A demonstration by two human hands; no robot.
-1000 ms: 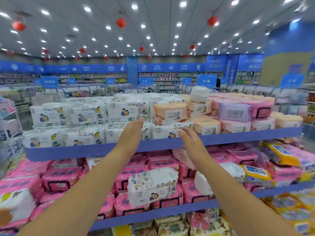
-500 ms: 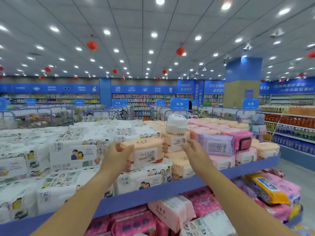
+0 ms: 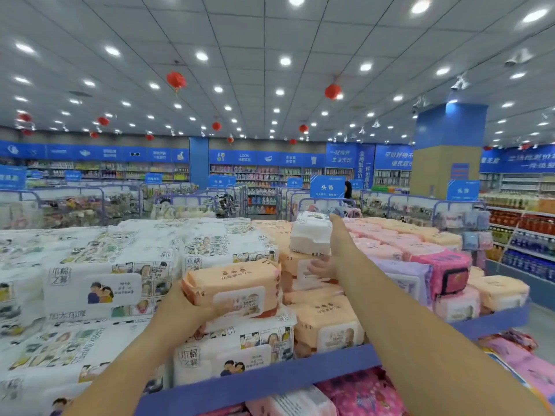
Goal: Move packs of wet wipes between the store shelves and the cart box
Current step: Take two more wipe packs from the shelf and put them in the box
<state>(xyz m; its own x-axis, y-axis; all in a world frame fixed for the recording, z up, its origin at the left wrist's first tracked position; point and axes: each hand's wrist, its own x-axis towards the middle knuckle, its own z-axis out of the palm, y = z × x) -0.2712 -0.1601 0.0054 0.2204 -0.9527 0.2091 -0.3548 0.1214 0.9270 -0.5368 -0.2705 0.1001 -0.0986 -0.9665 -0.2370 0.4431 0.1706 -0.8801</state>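
The top store shelf (image 3: 270,378) has a blue front lip and is stacked with packs of wet wipes. My left hand (image 3: 180,310) grips an orange pack (image 3: 237,283) by its left end, on top of a white pack at the shelf front. My right hand (image 3: 330,259) reaches further back to a small white pack (image 3: 310,235) sitting on the orange stack. Its thumb lies up the pack's right side and its fingers curl under the pack. The cart box is out of view.
White packs (image 3: 96,283) fill the shelf's left part, orange packs (image 3: 327,322) the middle, pink and purple ones (image 3: 441,265) the right. Pink packs (image 3: 360,394) lie on the shelf below. Other racks and a blue-and-tan pillar (image 3: 444,163) stand behind.
The view has risen and moved closer to the top shelf. My left hand has closed round the orange pack's end. My right hand has moved from the orange stack to the small white pack.
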